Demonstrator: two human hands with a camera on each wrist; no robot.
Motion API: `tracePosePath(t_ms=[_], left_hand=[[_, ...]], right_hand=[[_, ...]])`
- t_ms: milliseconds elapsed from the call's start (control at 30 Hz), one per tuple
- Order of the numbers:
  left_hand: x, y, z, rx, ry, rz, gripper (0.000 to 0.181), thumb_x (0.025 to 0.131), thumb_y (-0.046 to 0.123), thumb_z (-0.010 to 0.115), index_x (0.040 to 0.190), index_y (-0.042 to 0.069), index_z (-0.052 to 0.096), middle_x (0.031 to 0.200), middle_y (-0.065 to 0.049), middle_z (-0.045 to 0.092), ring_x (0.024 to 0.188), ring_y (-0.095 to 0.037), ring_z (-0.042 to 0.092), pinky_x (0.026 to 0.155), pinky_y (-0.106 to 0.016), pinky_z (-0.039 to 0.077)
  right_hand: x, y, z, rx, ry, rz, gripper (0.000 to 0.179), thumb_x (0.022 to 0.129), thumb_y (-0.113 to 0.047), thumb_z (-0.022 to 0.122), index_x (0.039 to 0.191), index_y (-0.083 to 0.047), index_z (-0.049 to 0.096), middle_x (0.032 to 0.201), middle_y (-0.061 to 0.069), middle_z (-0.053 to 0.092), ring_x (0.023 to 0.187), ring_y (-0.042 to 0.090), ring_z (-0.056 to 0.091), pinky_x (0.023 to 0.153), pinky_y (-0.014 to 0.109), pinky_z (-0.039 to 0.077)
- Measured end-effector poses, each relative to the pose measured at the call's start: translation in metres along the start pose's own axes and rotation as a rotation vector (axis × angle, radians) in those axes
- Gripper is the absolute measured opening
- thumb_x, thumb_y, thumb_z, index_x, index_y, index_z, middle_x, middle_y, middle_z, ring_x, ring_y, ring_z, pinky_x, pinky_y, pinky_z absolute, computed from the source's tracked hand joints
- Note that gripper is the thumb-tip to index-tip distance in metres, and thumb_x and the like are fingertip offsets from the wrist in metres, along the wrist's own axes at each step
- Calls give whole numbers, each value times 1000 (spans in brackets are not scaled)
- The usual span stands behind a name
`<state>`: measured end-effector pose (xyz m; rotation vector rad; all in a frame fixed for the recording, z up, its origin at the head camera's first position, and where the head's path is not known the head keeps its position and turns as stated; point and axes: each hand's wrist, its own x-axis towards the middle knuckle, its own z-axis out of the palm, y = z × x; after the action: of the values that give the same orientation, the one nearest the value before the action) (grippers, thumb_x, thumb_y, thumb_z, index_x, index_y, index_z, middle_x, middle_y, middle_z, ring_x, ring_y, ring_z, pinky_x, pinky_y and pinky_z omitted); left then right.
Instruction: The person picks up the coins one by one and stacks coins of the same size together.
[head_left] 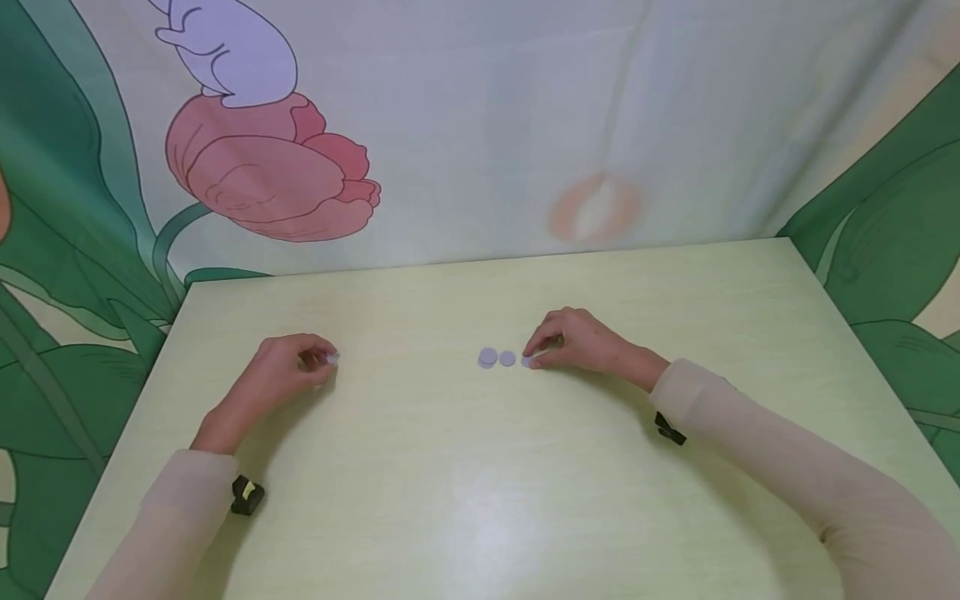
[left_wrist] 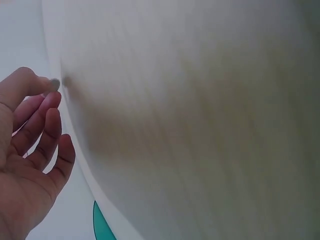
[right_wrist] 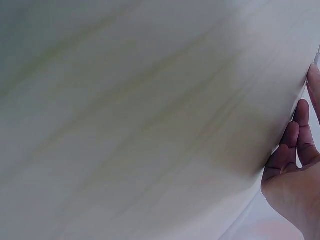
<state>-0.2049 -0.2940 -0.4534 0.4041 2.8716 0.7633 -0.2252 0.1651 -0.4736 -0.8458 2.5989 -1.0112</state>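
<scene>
My left hand (head_left: 288, 367) pinches a small pale disc (head_left: 332, 358) between thumb and forefinger, above the left part of the table. In the left wrist view the disc (left_wrist: 54, 84) shows at the fingertips, with the other fingers loosely bent. At the table's middle, my right hand (head_left: 577, 340) has thumb and fingertips at a flat lavender disc (head_left: 527, 362), partly covered by them. To its left lie a single disc (head_left: 507, 358) and a pair of overlapping discs (head_left: 488, 357). The right wrist view shows the right hand (right_wrist: 295, 155) low at the tabletop, its disc hidden.
Both hands work over a pale wood-grain table (head_left: 420, 483). Behind it hangs a curtain (head_left: 465, 133) printed with flowers, leaves and a white animal. Each wrist carries a small black device, seen below the left cuff (head_left: 247, 495) and the right cuff (head_left: 670, 428).
</scene>
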Motion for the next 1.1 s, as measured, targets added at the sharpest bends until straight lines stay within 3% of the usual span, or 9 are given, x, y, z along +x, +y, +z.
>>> tracePosePath(t_ms=[267, 533, 700, 900, 1100], left_hand=[[5, 3, -1, 21, -36, -20, 24, 94, 12, 71, 115, 0, 74, 100, -11, 71, 90, -26, 60, 83, -41, 53], [8, 9, -2, 23, -17, -18, 24, 93, 15, 75, 111, 0, 74, 95, -9, 71, 88, -25, 60, 81, -40, 52], [9, 15, 0, -34, 46, 18, 25, 91, 19, 79, 110, 3, 75, 98, -9, 72, 92, -26, 63, 83, -42, 55], [12, 23, 5, -154, 133, 113, 25, 87, 23, 83, 109, 12, 79, 112, -8, 75, 110, -29, 68, 97, -51, 51], [18, 36, 8, -208, 187, 157, 26, 87, 27, 83, 110, 16, 80, 111, -4, 76, 112, -26, 69, 100, -50, 49]], right_hand=[[0, -3, -2, 0, 0, -10, 15, 85, -23, 85, 99, -22, 82, 94, -8, 69, 93, 13, 59, 87, 36, 42], [1, -4, -4, -1, 1, -2, 15, 85, -23, 85, 100, -21, 82, 95, -7, 69, 93, 14, 59, 87, 36, 43], [0, -6, -4, 3, 0, -3, 15, 85, -22, 85, 100, -20, 82, 95, -7, 69, 93, 14, 59, 87, 36, 43], [-1, -9, -4, 15, 1, 8, 15, 85, -21, 85, 100, -19, 82, 95, -6, 69, 94, 15, 59, 88, 36, 43], [-1, -4, -1, 12, 0, -4, 15, 85, -23, 84, 100, -20, 82, 96, -6, 69, 94, 15, 59, 87, 36, 43]])
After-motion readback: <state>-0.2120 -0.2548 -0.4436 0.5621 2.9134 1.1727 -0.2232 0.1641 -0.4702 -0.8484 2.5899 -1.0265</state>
